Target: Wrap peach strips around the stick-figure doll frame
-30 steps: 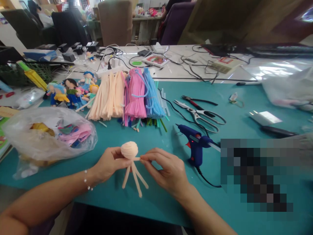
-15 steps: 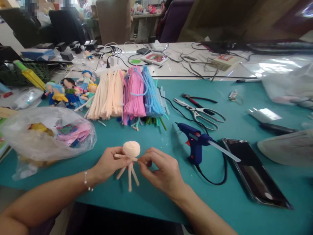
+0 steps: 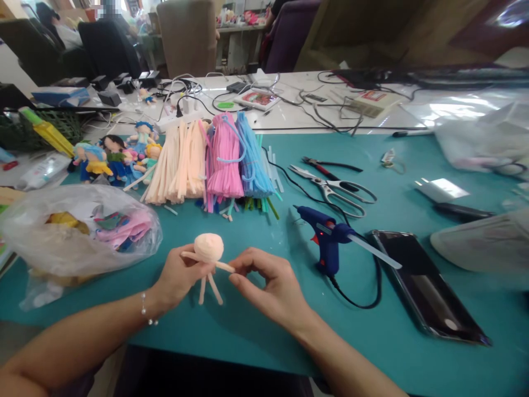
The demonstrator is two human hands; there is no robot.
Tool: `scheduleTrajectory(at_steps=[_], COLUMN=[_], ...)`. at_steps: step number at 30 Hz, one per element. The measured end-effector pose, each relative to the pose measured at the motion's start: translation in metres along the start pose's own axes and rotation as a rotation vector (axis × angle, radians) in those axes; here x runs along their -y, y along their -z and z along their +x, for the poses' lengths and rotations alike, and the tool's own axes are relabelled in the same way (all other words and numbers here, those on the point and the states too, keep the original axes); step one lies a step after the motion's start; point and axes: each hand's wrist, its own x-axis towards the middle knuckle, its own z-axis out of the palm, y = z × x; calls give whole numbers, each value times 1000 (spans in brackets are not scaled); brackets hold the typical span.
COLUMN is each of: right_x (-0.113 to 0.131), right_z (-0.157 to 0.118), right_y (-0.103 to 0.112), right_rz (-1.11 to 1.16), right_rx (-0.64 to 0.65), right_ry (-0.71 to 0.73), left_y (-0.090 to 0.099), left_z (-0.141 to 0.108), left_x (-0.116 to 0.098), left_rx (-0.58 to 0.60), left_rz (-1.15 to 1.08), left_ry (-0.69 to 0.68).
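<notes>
A peach doll figure (image 3: 209, 247) with a round wound head and thin pipe-cleaner limbs is held above the green mat. My left hand (image 3: 178, 277) pinches it just below the head. Thumb and index finger of my right hand (image 3: 264, 281) close on the tip of the arm that points right. Two legs hang down beneath my left fingers. Bundles of peach (image 3: 177, 162), pink (image 3: 226, 160) and blue (image 3: 254, 160) pipe cleaners lie behind the figure.
To the right are a blue glue gun (image 3: 328, 234) with its cord, scissors (image 3: 330, 190), pliers (image 3: 330, 166) and a black phone (image 3: 430, 286). On the left are a plastic bag (image 3: 82, 231) of scraps and small finished dolls (image 3: 113, 157). Chairs and people are farther back.
My left hand and the figure have shifted slightly left. The figure's right-pointing arm now stretches out longer between my two hands, and fewer limbs show below.
</notes>
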Motion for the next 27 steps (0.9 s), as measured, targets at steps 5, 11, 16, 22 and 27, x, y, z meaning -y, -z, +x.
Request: scheduleTrajectory(at_steps=[5, 11, 16, 22, 27], right_x=[-4, -7, -10, -9, -9], right_z=[1, 0, -3, -1, -1], right_y=[-1, -6, -13, -11, -13], right_rz=[-33, -56, -110, -142, -147], right_rx=[-21, -54, -107, -50, -30], right_ry=[11, -5, 3, 26, 95], left_y=[-1, -3, -5, -4, -5], left_z=[1, -1, -1, 1, -2], left_x=[-1, -2, -1, 2, 1], left_rx=[-9, -4, 7, -14, 22], left_rz=[18, 45, 68, 77, 75], left_ry=[-10, -6, -14, -14, -6])
